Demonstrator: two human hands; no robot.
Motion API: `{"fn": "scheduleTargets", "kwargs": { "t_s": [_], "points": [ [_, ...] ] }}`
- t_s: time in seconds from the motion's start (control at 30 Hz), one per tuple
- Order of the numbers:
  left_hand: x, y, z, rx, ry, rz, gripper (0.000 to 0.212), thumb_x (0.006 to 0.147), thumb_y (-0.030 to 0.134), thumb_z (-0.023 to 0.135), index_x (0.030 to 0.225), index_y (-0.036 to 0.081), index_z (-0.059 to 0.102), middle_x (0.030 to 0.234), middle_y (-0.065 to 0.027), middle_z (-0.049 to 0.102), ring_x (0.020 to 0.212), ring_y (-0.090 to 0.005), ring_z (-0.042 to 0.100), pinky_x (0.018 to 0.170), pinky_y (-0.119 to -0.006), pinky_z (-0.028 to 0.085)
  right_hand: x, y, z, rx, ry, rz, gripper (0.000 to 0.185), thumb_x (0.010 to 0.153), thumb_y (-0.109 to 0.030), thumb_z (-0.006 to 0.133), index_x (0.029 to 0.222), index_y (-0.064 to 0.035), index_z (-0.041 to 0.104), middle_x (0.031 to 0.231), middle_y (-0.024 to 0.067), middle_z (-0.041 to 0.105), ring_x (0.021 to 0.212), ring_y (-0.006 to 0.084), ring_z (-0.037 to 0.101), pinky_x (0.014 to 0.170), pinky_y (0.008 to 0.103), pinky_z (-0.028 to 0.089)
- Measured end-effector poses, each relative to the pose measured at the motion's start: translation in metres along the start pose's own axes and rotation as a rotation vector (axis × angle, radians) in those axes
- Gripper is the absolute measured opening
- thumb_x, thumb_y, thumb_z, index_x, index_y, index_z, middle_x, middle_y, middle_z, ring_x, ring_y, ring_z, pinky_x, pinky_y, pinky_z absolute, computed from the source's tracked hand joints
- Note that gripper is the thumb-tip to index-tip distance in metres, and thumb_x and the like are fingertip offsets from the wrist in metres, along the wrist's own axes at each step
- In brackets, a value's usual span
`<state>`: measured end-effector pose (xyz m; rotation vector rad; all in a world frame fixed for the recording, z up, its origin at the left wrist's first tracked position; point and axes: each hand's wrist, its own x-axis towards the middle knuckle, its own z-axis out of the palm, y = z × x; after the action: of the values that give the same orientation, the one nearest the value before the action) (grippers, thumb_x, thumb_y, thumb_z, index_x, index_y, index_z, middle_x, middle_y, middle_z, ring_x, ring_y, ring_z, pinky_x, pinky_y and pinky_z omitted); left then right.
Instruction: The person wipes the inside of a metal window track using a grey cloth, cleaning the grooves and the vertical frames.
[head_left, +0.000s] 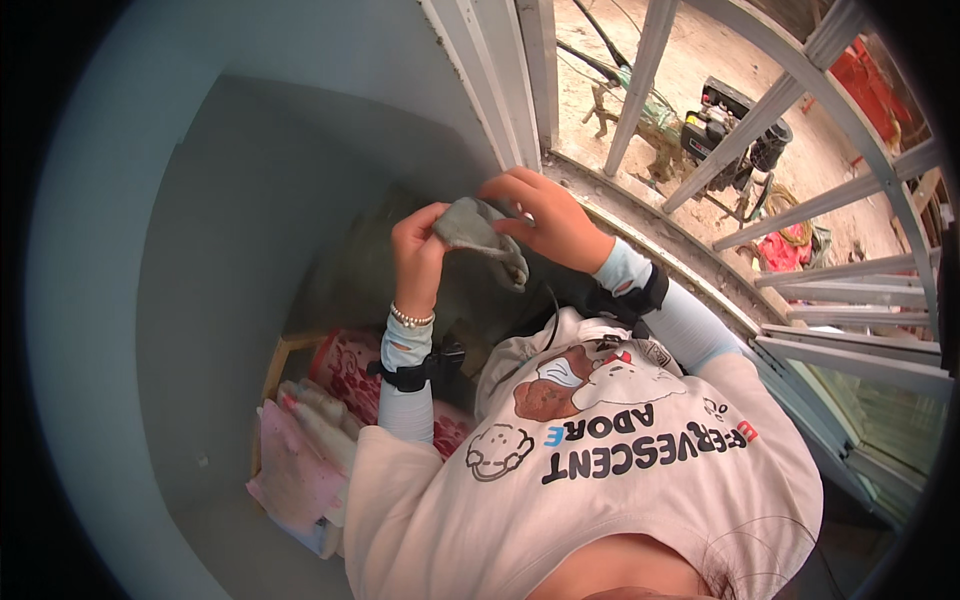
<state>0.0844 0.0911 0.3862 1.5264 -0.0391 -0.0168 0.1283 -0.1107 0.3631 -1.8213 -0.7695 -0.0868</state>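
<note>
A grey cloth (474, 225) with a folded, dirt-marked lower end hangs from my left hand (420, 244), pinched between thumb and fingers. It is held up in front of my chest, near the window sill (645, 206). My right hand (559, 217) is just to the right of the cloth, its fingers and thumb apart. The thumb overlaps the cloth's right edge in view; whether it touches is hard to tell. Both forearms wear pale blue sleeves with black straps.
White window bars (694, 142) stand to the right, with an engine-driven machine (720, 127) on the ground outside. A grey-blue wall (225, 225) curves along the left. Lower left, folded fabrics (300, 457) lie beside a wooden edge (268, 375) and red-patterned fabric (349, 367).
</note>
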Motion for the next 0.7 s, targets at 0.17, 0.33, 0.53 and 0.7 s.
{"fn": "scheduleTargets", "kwargs": {
  "t_s": [0.17, 0.33, 0.53, 0.7],
  "points": [
    [0.010, 0.008, -0.015, 0.104, -0.086, 0.254, 0.013, 0.086, -0.005, 0.052, 0.090, -0.006, 0.065, 0.085, -0.0018, 0.064, 0.074, -0.0065, 0.058, 0.065, -0.019, 0.044, 0.007, 0.013, 0.002, 0.157, -0.149, 0.010, 0.041, 0.080, -0.021, 0.077, 0.112, -0.0065, 0.056, 0.108, 0.0092, 0.057, 0.097, 0.0239, 0.061, 0.081, 0.0375, 0.051],
    [0.019, 0.004, -0.023, 0.090, 0.014, 0.118, 0.016, 0.089, 0.000, 0.051, 0.090, -0.005, 0.065, 0.085, -0.0032, 0.064, 0.076, -0.0090, 0.061, 0.067, -0.025, 0.053, -0.012, -0.004, 0.021, 0.079, -0.078, 0.068, 0.039, 0.080, -0.027, 0.077, 0.104, -0.0060, 0.054, 0.102, 0.0100, 0.057, 0.093, 0.0256, 0.062, 0.079, 0.0372, 0.050],
    [0.036, -0.016, -0.026, 0.192, 0.005, 0.102, 0.013, 0.086, 0.000, 0.060, 0.075, -0.007, 0.060, 0.071, -0.0027, 0.059, 0.060, -0.0081, 0.056, 0.054, -0.026, 0.050, -0.014, -0.001, 0.041, -0.038, 0.005, 0.119, 0.021, 0.083, -0.008, 0.070, 0.092, -0.0021, 0.051, 0.082, 0.0088, 0.057, 0.073, 0.0219, 0.062, 0.062, 0.0327, 0.049],
    [0.043, -0.027, -0.023, 0.703, -0.044, 0.263, 0.016, 0.081, 0.002, 0.065, 0.070, -0.006, 0.058, 0.064, -0.0105, 0.057, 0.050, -0.0151, 0.054, 0.050, -0.029, 0.043, -0.025, -0.007, 0.028, 0.030, 0.270, 0.385, 0.016, 0.080, -0.014, 0.063, 0.079, -0.0004, 0.053, 0.061, 0.0152, 0.054, 0.052, 0.0327, 0.055, 0.053, 0.0411, 0.044]
  ]
}}
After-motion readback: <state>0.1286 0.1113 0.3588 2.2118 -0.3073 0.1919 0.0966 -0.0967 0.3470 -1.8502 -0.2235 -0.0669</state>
